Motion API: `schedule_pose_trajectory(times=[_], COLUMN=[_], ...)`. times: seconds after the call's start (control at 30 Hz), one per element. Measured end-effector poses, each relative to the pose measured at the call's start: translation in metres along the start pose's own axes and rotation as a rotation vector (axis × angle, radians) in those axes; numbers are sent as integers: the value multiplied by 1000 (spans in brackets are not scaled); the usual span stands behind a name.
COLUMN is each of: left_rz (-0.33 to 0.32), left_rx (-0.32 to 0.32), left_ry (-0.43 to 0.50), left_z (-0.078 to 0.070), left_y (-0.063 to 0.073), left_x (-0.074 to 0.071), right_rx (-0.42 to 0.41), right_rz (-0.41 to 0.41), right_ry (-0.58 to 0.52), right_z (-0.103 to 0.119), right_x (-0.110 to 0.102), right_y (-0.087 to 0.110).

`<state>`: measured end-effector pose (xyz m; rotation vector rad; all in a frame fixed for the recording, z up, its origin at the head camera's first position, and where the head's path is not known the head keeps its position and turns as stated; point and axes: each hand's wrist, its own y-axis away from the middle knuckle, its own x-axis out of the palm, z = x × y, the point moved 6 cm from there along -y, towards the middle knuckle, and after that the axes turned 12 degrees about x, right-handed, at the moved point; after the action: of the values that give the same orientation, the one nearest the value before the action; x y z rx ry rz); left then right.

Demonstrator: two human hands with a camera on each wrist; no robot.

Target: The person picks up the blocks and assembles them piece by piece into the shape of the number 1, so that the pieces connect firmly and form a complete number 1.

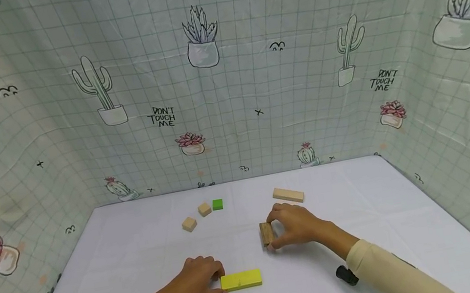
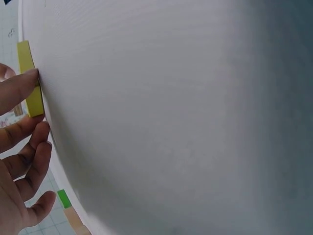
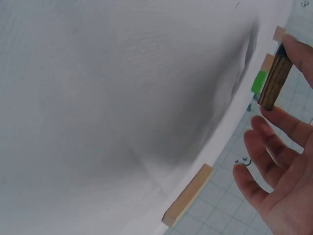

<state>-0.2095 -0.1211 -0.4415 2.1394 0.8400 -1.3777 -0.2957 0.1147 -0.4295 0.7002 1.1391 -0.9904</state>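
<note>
At the near middle of the table, my left hand (image 1: 198,282) holds the left part of a yellow rectangular block (image 1: 241,280) between thumb and finger. The left wrist view shows the thumb against one side of that yellow block (image 2: 31,81), with the other fingers curled beside it. My right hand (image 1: 296,224) pinches a dark brown wooden block (image 1: 267,234) by its two ends. Seen from the right wrist, the thumb is at one end of the brown block (image 3: 277,81) and the index fingertip at the other.
Farther back on the white table (image 1: 138,235) lie a light wooden cube (image 1: 189,224), another wooden cube (image 1: 204,209) and a green square block (image 1: 218,204). A long light wooden block (image 1: 288,194) lies behind my right hand. A black cylindrical object (image 1: 347,275) sits beside the right sleeve.
</note>
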Motion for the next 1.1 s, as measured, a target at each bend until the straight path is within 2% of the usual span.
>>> schedule_pose_trajectory(times=[1.1], left_rz=[-41], left_rx=[-1], left_ry=[22], left_z=[0], left_y=[2], left_x=[0], right_rx=[-31], right_rz=[-4], right_ry=[-13], right_z=[24], right_x=[12], right_y=[2])
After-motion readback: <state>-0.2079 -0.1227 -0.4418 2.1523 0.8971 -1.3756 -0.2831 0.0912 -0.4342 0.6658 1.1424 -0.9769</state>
